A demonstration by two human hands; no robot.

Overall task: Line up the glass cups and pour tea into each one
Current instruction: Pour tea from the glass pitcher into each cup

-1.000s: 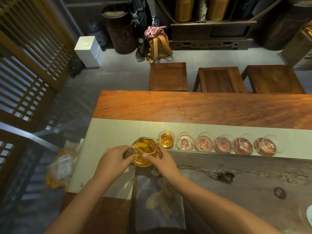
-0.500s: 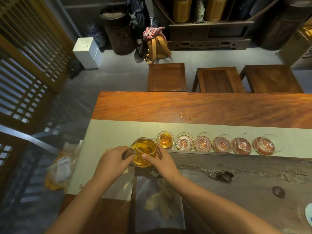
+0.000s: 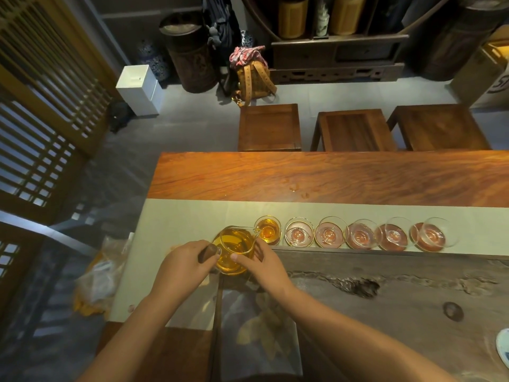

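Observation:
Several glass cups stand in a row on a pale table runner. The leftmost cup holds amber tea; the other cups, such as the one beside it, look empty. A glass pitcher of amber tea is held with its spout at the rim of the leftmost cup. My left hand grips the pitcher's dark wooden handle. My right hand steadies the pitcher's right side with thumb and fingers.
The runner lies on a long red-brown wooden table, with a dark stone-like tea tray nearest me. Three wooden stools stand beyond the far edge. A plastic bag lies on the floor at left.
Both hands and the pitcher stay at the leftmost cup; the tea in that cup looks much the same. Only the view shifts slightly.

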